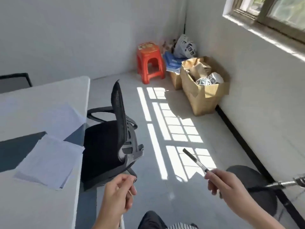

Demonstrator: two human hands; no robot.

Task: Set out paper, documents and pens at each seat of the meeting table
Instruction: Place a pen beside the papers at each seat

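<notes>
Left hand (118, 194), curled round what looks a dark pen (132, 174), and right hand (226, 184), pinching a clear-barrelled black-capped pen (194, 160), both held right of the white table (41, 96): best laid singly beside the near white paper stack (49, 161), clear of the black mesh chair (115, 129).

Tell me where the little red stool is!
The red stool stands near the far corner of the room, in the upper middle of the head view. It is just left of a blue bundle and the cardboard boxes.
</notes>
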